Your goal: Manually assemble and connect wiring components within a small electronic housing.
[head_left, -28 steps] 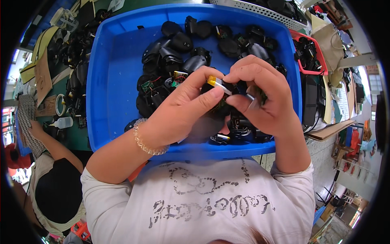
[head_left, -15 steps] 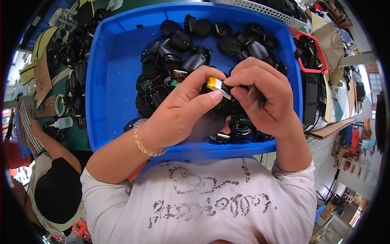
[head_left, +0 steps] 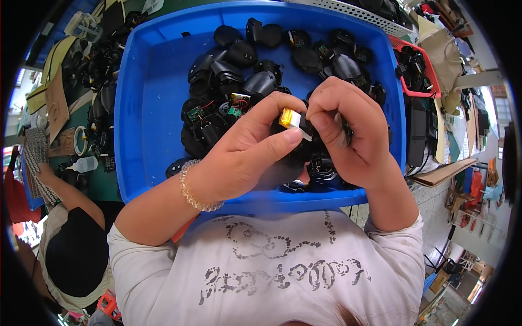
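A small silver battery (head_left: 297, 119) with yellow tape at one end is pinched between the thumb and forefinger of my left hand (head_left: 239, 149). Right beside it, the thumb and forefinger of my right hand (head_left: 361, 127) press together at a dark strip by the battery's edge. What those fingertips grip is too small and hidden to name. Both hands are over a blue plastic bin (head_left: 126, 125) holding many black rounded plastic housings (head_left: 260, 83). Some housings lie open, with a green circuit board (head_left: 235, 111) and thin red wires showing.
A red basket (head_left: 433, 81) of black parts stands beyond the bin's right side, and a white perforated tray (head_left: 348, 12) behind it. More black parts (head_left: 98, 81), a tape roll (head_left: 80, 140) and a squeeze bottle (head_left: 85, 164) lie left. Another person's arm (head_left: 79, 198) reaches in there.
My right fingers have curled in more tightly, and the translucent flat piece seen in that hand is now mostly hidden. The battery has turned and shifted slightly in my left hand.
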